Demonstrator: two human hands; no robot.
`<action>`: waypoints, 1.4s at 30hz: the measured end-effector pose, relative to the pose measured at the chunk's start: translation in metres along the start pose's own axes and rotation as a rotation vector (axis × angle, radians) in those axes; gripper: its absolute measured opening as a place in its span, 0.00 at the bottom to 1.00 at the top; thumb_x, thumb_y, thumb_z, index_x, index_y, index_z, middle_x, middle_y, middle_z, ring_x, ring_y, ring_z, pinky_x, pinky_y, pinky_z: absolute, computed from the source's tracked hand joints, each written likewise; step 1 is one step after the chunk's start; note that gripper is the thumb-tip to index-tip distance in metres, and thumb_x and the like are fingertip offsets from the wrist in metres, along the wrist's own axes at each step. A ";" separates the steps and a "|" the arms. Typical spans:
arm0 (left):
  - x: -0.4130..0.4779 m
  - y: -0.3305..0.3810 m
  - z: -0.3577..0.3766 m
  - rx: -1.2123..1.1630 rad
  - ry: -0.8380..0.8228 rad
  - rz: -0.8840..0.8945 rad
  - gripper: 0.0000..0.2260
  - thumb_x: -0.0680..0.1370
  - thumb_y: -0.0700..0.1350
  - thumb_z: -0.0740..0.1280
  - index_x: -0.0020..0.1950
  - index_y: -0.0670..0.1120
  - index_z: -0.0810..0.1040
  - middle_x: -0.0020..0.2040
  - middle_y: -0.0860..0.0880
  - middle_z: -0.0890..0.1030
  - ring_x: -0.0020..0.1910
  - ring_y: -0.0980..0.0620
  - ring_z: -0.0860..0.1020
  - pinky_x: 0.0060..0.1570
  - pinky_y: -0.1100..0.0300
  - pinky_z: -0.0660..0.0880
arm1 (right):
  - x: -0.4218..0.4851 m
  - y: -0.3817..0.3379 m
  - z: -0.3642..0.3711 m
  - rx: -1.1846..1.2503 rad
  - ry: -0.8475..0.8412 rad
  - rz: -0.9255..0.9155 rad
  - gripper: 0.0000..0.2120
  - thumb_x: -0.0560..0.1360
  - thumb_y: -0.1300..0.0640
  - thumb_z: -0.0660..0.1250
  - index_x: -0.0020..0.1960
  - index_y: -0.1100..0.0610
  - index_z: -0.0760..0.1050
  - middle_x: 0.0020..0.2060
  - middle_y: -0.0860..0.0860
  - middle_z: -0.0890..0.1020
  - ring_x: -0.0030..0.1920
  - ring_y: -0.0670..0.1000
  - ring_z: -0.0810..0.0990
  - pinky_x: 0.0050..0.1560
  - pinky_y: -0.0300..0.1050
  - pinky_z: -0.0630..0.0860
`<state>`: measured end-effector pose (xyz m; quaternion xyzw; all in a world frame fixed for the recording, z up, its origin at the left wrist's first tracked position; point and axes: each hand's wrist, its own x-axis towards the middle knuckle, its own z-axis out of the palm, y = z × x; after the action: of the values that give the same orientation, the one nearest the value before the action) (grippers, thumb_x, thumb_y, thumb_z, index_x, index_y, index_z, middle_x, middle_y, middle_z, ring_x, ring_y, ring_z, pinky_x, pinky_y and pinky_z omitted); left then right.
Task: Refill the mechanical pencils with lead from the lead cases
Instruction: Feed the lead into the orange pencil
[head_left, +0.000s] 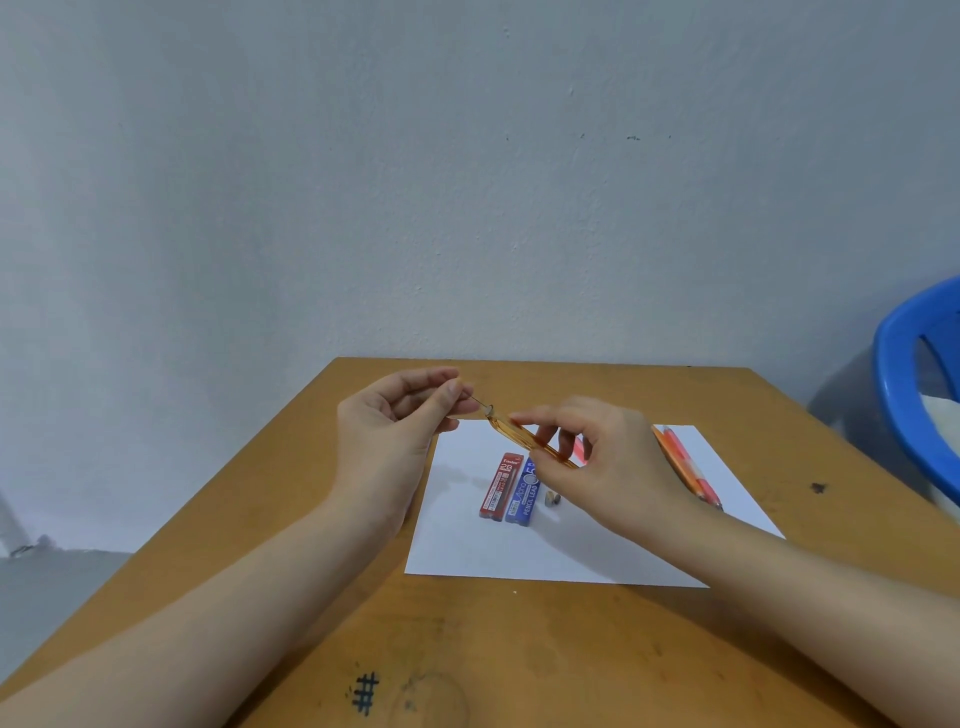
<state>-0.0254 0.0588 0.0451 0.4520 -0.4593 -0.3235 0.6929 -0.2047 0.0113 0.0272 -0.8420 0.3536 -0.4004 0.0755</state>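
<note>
A plain grey wall (467, 182) stands behind a brown wooden table (571, 649), and a white sheet of paper (519, 551) lies on the table. Both hands are up over the far edge of the paper. The right hand (608, 467) holds a see-through orange pencil (519, 434) with its fingers curled round it, and the pencil slants up to the left. The left hand (395, 431) pinches a thin lead (480, 402) between thumb and finger, and the lead's other end is right at the open top of the pencil. Under the hands lie two lead cases side by side, touching: a red case (501, 486) and a blue case (525, 493). Just beside the blue one sits a small grey cap (551, 500). More orange pencils (685, 467) lie on the right side of the paper. A blue chair (909, 395) shows at the right edge, and a black mark (366, 693) is drawn on the near table.
</note>
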 end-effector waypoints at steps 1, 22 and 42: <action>0.000 0.000 0.000 0.003 0.003 0.000 0.04 0.74 0.40 0.69 0.47 0.46 0.81 0.40 0.50 0.85 0.40 0.54 0.84 0.38 0.66 0.79 | 0.000 0.000 0.000 0.000 0.003 -0.003 0.16 0.72 0.60 0.70 0.58 0.47 0.80 0.39 0.37 0.77 0.42 0.42 0.74 0.36 0.28 0.68; -0.004 0.003 0.000 0.012 -0.032 0.023 0.07 0.71 0.37 0.72 0.48 0.42 0.81 0.40 0.45 0.85 0.40 0.52 0.84 0.40 0.63 0.80 | -0.001 0.003 0.001 -0.006 0.020 -0.018 0.16 0.72 0.60 0.70 0.58 0.48 0.79 0.40 0.38 0.77 0.43 0.41 0.75 0.37 0.29 0.70; -0.004 0.004 0.000 0.026 -0.034 0.043 0.06 0.71 0.36 0.72 0.47 0.41 0.81 0.39 0.44 0.85 0.39 0.52 0.84 0.39 0.64 0.80 | -0.002 0.007 0.005 -0.057 0.047 -0.055 0.16 0.73 0.59 0.70 0.59 0.49 0.79 0.46 0.44 0.82 0.42 0.45 0.78 0.38 0.43 0.79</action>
<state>-0.0270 0.0634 0.0471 0.4455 -0.4849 -0.3104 0.6856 -0.2054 0.0065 0.0194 -0.8436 0.3433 -0.4117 0.0320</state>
